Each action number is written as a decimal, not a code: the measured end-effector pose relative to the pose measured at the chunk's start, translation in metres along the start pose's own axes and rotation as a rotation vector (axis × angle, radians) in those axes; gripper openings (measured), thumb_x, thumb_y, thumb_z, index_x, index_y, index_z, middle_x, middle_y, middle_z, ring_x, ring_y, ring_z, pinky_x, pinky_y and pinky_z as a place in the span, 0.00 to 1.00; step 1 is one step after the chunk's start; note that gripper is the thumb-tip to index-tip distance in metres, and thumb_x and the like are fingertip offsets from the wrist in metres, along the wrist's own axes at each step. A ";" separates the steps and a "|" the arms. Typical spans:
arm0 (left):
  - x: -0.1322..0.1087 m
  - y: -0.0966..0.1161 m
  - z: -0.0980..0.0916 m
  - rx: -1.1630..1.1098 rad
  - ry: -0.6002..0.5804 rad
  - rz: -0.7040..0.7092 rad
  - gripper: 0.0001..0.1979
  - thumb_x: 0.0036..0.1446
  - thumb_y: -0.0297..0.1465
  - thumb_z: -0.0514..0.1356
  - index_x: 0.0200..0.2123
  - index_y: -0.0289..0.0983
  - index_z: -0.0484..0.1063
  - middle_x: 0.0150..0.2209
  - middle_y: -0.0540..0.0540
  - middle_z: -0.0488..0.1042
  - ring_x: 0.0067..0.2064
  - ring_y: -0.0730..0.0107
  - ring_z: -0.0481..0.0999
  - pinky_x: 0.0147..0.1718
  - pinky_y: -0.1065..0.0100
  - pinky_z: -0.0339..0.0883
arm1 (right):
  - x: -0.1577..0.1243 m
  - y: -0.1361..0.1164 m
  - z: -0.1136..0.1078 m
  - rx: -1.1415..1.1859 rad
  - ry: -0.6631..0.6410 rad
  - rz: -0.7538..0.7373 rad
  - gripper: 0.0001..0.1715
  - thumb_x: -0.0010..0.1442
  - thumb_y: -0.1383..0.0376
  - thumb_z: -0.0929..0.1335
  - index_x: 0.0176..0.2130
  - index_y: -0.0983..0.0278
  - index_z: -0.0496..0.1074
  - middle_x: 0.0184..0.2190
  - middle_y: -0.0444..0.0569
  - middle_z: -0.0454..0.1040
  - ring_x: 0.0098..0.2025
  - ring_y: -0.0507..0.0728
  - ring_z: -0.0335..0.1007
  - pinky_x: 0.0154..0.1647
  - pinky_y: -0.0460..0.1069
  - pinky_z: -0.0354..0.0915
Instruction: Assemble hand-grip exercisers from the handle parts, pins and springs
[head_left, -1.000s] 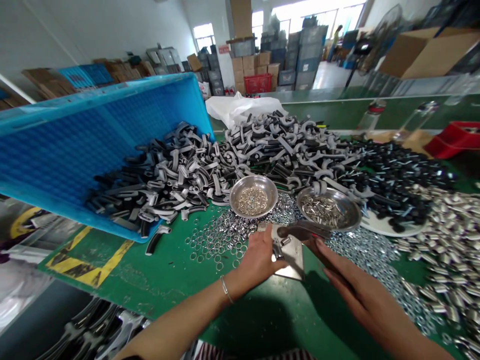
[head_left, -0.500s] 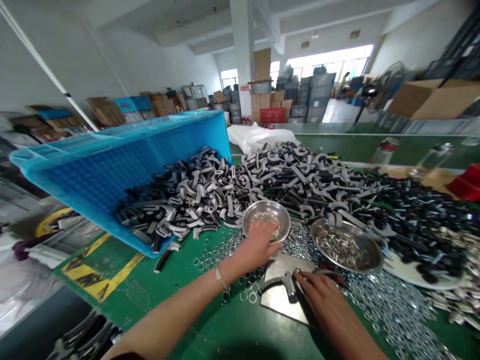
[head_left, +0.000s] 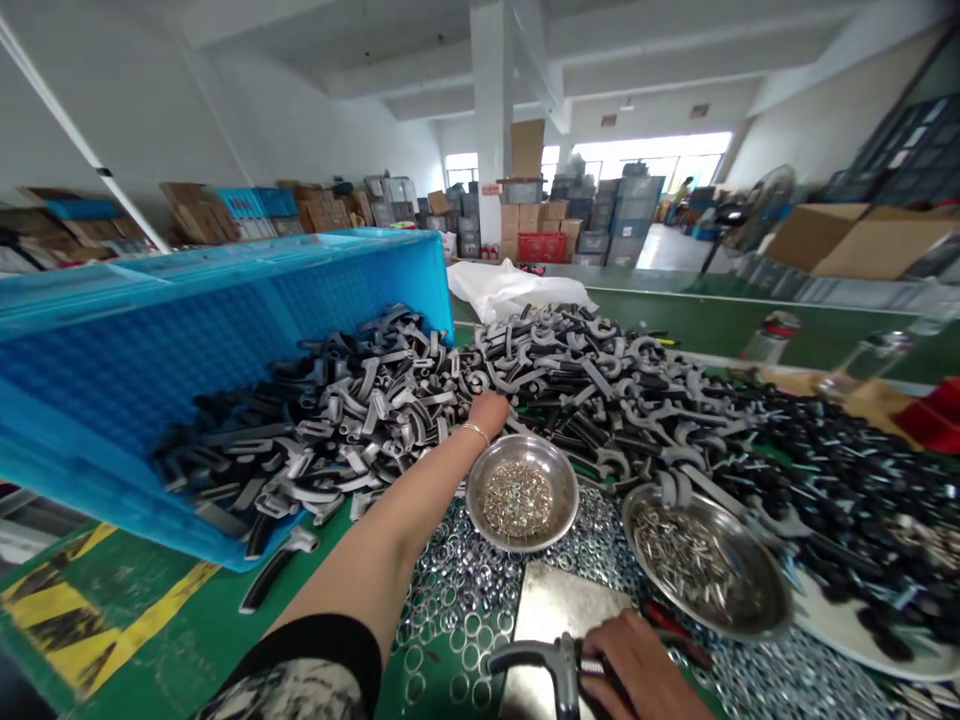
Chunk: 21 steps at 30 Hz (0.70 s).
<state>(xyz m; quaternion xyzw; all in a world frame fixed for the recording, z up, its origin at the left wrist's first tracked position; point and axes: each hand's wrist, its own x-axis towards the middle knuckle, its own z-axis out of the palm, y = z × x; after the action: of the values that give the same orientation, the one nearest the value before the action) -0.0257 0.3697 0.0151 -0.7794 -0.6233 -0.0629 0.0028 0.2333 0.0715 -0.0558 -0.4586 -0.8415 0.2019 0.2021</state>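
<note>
My left hand (head_left: 489, 412) reaches to the near edge of a pile of grey-and-black curved handles (head_left: 592, 375). Its fingers look curled, and what they hold, if anything, is hidden among the parts. Just in front of that wrist sits a steel bowl (head_left: 477, 505) with small metal pieces (head_left: 517, 500). Low in the view, my right hand (head_left: 641, 665) is closed around one end of a grey-and-black handle (head_left: 534, 655), where a short threaded piece (head_left: 591, 666) shows by the fingers. This handle lies over a flat metal plate (head_left: 559, 597).
A tipped blue crate (head_left: 360, 265) spills handles on the left. Many metal rings (head_left: 472, 640) are scattered on the green table. At right are a second steel bowl (head_left: 776, 610) of metal pins, red-handled pliers (head_left: 679, 635) and a heap of black knobs with bolts (head_left: 817, 450).
My left hand has left the bowl of small pieces and moved forward to the handle pile. My right hand stays by the handle on the plate. The view has shifted.
</note>
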 end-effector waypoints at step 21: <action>-0.357 0.029 -0.075 -0.540 -0.619 0.402 0.20 0.55 0.26 0.56 0.51 0.43 0.76 0.36 0.44 0.81 0.36 0.62 0.79 0.39 0.63 0.73 | -0.041 -0.055 -0.013 1.172 0.380 0.566 0.21 0.62 0.48 0.68 0.47 0.60 0.68 0.33 0.48 0.79 0.30 0.57 0.76 0.39 0.54 0.72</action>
<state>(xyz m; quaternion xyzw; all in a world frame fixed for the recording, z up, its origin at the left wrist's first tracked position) -0.0809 0.0103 0.0551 -0.8399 -0.3924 0.0148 -0.3747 0.2227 0.0108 -0.0219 -0.5035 -0.3902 0.5859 0.5010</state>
